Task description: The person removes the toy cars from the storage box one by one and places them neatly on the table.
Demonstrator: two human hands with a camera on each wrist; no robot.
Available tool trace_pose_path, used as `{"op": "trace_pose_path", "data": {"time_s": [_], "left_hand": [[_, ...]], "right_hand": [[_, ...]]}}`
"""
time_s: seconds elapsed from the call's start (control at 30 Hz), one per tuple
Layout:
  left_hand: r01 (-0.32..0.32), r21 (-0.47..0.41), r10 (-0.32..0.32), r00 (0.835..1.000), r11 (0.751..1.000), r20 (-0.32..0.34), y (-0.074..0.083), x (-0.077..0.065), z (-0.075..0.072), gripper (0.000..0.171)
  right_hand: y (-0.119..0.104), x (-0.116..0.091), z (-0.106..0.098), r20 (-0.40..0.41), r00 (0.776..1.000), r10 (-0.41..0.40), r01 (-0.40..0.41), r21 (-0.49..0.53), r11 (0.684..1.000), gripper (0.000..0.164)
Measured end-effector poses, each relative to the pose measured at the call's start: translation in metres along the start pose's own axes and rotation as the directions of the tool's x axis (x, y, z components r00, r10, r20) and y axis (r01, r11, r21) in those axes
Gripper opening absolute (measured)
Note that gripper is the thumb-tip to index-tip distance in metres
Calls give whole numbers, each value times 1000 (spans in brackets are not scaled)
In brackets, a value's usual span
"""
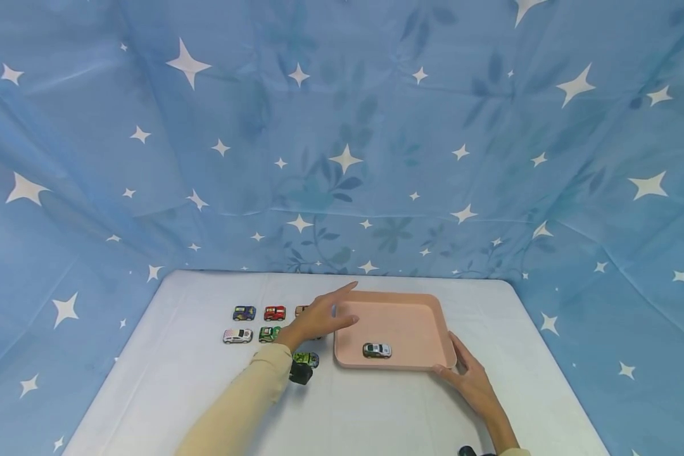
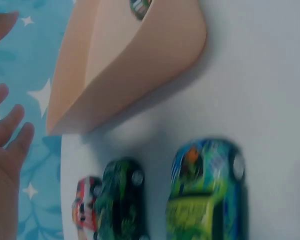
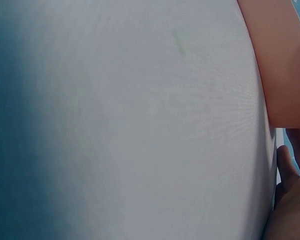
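A shallow peach-coloured tray (image 1: 399,320) lies on the white table, with one silver and dark green toy car (image 1: 377,350) inside near its front edge. My left hand (image 1: 321,316) is over the tray's left rim, fingers spread and holding nothing. At the front right corner, my right hand (image 1: 472,383) grips the tray, thumb at the front and fingers along the side. Left of the tray, below my left wrist, sits a yellow-green and blue toy car (image 2: 205,187). Beside it in the left wrist view are a dark green car (image 2: 120,200) and a red and white one (image 2: 86,202).
More toy cars stand in rows left of the tray: a blue-purple one (image 1: 244,313), a red one (image 1: 275,313), a white one (image 1: 237,336) and a green one (image 1: 268,334). My left forearm partly covers the group. A blue star-patterned cloth (image 1: 342,190) hangs behind the table.
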State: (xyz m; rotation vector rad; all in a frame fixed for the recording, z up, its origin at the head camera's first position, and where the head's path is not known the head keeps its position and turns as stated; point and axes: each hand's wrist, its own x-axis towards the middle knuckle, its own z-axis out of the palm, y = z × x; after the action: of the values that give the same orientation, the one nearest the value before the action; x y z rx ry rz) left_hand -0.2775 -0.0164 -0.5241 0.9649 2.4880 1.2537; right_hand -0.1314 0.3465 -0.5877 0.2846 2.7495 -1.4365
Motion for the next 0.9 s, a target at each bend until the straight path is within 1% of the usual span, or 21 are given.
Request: {"op": "trace_pose_path", "data": {"time_s": [0.07,0.13,0.3,0.47,0.6,0.73,0.9], "left_hand": [[0,-15,0,1000,1000,15,2,3,5,74],[-2,-11,2,1000,1000,27,4,5,11,73],[-31,22,30,999,999,45,7,10,24,74],[-55,19,54,996,998,68,9,13,37,77],[-81,43,77,992,996,102,10,14,47,77],[-113,70,104,987,991,119,9,13,57,73],[-115,129,97,986,985,136,10,12,65,65]], "right_hand": [[1,0,0,-2,1000,7,-7,-7,1000,89],[1,1,0,-3,1000,7,-7,-9,1000,89],[1,0,0,-6,1000,13,-13,-14,1000,89],[0,1,0,-11,1000,17,-17,-22,1000,90],[0,1,1,-11,1000,21,-22,-23,999,90],[2,2,2,-18,1000,12,-13,-28,1000,90],[5,2,2,-24,1000,8,-9,-35,999,90]]}}
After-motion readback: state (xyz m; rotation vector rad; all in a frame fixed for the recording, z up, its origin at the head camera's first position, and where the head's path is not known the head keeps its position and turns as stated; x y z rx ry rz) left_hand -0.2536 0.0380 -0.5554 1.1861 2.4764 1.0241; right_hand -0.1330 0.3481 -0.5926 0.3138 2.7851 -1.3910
